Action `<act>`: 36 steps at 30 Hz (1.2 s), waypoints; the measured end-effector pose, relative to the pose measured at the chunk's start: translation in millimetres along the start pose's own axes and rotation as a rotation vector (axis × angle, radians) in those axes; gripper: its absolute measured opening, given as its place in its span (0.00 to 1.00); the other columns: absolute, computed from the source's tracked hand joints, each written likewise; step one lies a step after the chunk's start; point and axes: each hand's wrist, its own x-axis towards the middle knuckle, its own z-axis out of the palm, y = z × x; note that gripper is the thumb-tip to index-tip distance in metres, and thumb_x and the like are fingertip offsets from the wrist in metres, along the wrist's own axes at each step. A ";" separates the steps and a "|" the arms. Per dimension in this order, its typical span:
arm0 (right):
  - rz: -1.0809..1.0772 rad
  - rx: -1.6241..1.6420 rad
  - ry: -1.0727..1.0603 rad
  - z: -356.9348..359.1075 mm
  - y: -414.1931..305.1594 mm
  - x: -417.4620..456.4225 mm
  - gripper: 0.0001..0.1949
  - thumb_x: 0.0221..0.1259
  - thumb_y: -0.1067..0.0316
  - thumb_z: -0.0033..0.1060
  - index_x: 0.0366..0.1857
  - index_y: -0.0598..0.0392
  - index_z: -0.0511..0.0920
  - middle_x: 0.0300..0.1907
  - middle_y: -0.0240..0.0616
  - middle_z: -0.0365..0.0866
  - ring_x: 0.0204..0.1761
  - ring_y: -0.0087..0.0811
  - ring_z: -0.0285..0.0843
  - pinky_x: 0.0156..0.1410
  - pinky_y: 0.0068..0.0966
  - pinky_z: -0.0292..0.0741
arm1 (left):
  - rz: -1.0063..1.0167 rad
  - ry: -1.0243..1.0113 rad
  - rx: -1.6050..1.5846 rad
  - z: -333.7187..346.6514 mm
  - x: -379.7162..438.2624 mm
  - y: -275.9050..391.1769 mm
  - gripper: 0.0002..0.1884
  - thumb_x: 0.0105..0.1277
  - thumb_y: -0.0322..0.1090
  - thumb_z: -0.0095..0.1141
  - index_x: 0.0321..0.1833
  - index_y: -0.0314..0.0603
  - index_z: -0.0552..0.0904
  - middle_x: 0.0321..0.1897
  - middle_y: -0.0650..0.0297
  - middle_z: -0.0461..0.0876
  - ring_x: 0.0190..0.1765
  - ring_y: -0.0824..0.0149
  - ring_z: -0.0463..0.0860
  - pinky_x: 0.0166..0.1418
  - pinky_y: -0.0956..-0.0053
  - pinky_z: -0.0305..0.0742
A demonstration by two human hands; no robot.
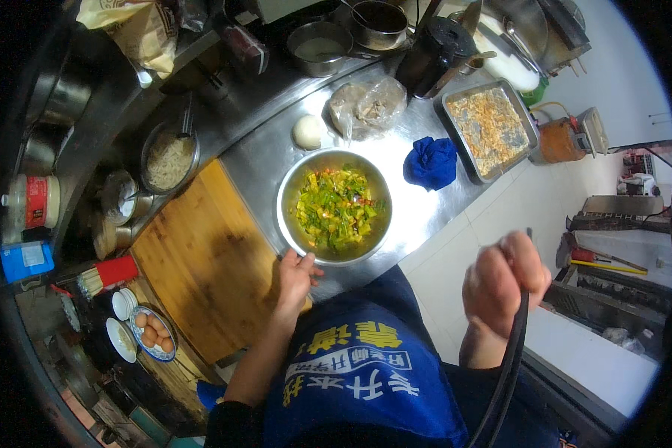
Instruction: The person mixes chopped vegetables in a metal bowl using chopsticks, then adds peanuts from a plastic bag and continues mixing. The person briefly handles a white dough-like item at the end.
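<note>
A round stainless steel mixing bowl stands on the steel worktop, with chopped green vegetables and small red bits inside. My left hand holds the bowl's near-left rim with its fingertips. Raised over the floor on the right, close to the camera, my right hand is closed around a dark strap or cord. That strap runs down toward my body, and a short end sticks up above the fist. Behind the bowl sit a whitish ball, apparently dough, and a clear plastic bag with unclear contents.
A wooden cutting board lies left of the bowl. To the right are a crumpled blue cloth and a metal tray of shredded food. A dish of eggs is at lower left; a dark jug stands at the back.
</note>
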 end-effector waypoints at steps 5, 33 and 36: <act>-0.148 -0.780 0.820 -61.1 -14.5 -42.4 0.08 0.75 0.68 0.60 0.48 0.59 0.83 0.44 0.48 0.87 0.40 0.40 0.91 0.38 0.26 0.89 | -0.007 -0.017 0.016 9.1 -5.3 16.5 0.11 0.81 0.30 0.52 0.61 0.39 0.78 0.42 0.61 0.86 0.33 0.70 0.85 0.28 0.77 0.75; 0.090 -1.886 0.800 -140.6 59.6 -57.0 0.08 0.68 0.75 0.69 0.48 0.58 0.89 0.45 0.46 0.92 0.43 0.34 0.91 0.49 0.28 0.85 | 0.023 -0.014 0.006 2.1 1.8 2.0 0.11 0.80 0.30 0.52 0.60 0.37 0.78 0.41 0.60 0.85 0.32 0.70 0.85 0.26 0.77 0.75; -0.048 -1.919 0.821 -135.7 49.7 -58.5 0.05 0.69 0.75 0.68 0.44 0.61 0.88 0.40 0.43 0.91 0.38 0.27 0.87 0.44 0.25 0.82 | 0.023 -0.021 -0.013 2.2 2.4 -1.0 0.10 0.80 0.30 0.53 0.59 0.38 0.78 0.41 0.61 0.85 0.32 0.70 0.85 0.25 0.78 0.75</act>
